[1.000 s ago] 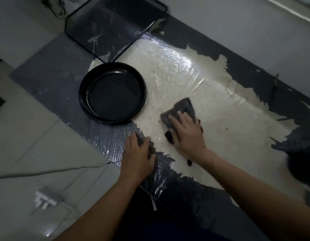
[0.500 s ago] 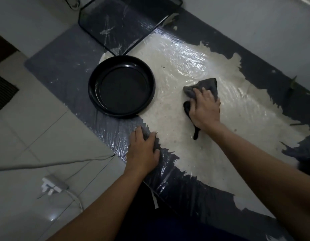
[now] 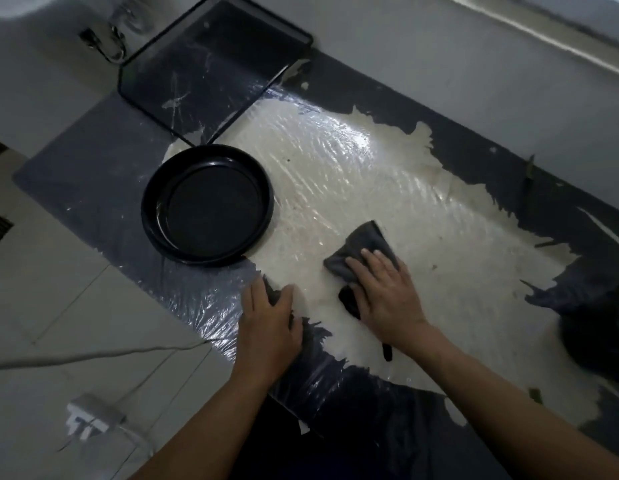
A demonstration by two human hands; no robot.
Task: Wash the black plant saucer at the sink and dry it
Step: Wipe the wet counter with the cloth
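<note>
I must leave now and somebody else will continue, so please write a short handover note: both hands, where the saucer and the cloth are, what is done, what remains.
Left hand: open, pressing flat on the film-covered mat, close to its near edge.
Right hand: open, pressing the grey cloth on the mat's pale patch.
Black saucer: upright on the mat, left of the cloth, touched by neither hand.
Done: cannot tell whether it has been washed.
Left: dry the saucer with the cloth, after washing if needed.
</note>
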